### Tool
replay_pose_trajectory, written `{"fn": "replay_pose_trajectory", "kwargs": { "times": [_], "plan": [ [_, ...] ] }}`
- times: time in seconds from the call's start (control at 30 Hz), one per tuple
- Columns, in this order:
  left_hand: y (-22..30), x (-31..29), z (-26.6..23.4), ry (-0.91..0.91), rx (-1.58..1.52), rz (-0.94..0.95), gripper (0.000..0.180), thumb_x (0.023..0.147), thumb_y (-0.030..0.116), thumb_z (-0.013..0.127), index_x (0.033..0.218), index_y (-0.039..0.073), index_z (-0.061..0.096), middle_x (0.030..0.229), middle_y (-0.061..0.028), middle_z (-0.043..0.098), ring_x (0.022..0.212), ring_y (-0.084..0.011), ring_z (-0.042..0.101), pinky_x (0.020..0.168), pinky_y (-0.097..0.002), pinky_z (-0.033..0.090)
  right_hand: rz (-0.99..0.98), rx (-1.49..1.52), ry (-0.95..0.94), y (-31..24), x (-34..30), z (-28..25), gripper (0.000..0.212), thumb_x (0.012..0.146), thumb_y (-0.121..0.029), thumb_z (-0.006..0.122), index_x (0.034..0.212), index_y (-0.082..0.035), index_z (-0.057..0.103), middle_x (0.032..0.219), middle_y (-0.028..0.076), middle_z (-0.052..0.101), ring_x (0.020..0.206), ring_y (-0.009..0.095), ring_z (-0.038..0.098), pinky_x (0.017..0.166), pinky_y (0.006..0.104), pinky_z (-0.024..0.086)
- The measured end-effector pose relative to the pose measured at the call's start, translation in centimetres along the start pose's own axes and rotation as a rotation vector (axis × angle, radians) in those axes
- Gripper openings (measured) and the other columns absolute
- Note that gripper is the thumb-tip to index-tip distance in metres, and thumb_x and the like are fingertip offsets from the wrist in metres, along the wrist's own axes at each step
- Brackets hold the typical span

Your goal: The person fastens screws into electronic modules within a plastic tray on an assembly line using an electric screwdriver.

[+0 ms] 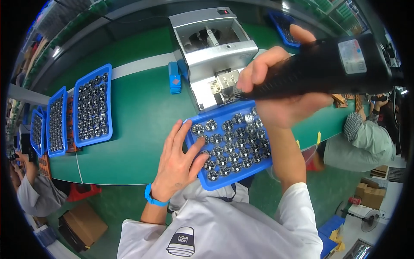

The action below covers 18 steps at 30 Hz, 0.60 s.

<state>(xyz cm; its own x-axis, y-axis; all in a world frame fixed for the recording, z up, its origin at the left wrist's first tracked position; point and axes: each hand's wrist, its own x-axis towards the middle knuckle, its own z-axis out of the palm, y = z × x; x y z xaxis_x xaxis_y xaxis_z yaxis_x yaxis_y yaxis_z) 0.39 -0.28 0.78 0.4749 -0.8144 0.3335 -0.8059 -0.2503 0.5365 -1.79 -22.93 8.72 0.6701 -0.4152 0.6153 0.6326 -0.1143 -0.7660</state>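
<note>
My right hand (293,101) is wrapped round a black electric screwdriver (319,67), whose slim end points left toward the front of a silver screw feeder (220,58). Its tip lies at the feeder's pickup area, where the exact contact is hard to make out. My left hand (179,157) lies over the left rim of a blue tray (222,183), fingers spread, with the index fingertip at one of the small round parts (229,147). Several rows of these shiny, dark round parts fill the tray. My right hand hides its far right corner.
On the green bench (133,134), another filled blue tray (108,101) stands at left, with more beyond. A small blue box (174,77) sits beside the feeder. One blue tray (284,30) lies at the far back. Other people (360,140) sit at the bench on both sides.
</note>
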Motion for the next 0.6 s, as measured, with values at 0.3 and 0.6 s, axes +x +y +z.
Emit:
{"fn": "replay_pose_trajectory", "kwargs": {
  "times": [0.3, 0.6],
  "plan": [
    [0.13, -0.06, 0.03, -0.002, -0.004, -0.008, 0.032, 0.079, 0.019, 0.071, 0.106, 0.003, 0.066, 0.136, -0.0277, 0.043, 0.127, -0.0475, 0.04, 0.101, -0.0516, 0.04, 0.117, -0.074, -0.085, -0.68, -0.16, -0.24, 0.104, 0.073, -0.088, 0.038, 0.137, -0.006, 0.028, 0.069, 0.009, 0.053, 0.052, 0.02, 0.055, 0.05, 0.0315, 0.048],
    [0.19, 0.1, 0.07, -0.002, -0.001, -0.009, 0.032, 0.078, 0.018, 0.072, 0.105, 0.002, 0.067, 0.137, -0.0273, 0.043, 0.127, -0.0475, 0.04, 0.101, -0.0517, 0.04, 0.002, -0.007, -0.033, -0.42, -0.27, -0.51, 0.105, 0.074, -0.086, 0.04, 0.14, -0.008, 0.021, 0.074, 0.011, 0.054, 0.055, 0.022, 0.055, 0.055, 0.0361, 0.05]
  ]
}}
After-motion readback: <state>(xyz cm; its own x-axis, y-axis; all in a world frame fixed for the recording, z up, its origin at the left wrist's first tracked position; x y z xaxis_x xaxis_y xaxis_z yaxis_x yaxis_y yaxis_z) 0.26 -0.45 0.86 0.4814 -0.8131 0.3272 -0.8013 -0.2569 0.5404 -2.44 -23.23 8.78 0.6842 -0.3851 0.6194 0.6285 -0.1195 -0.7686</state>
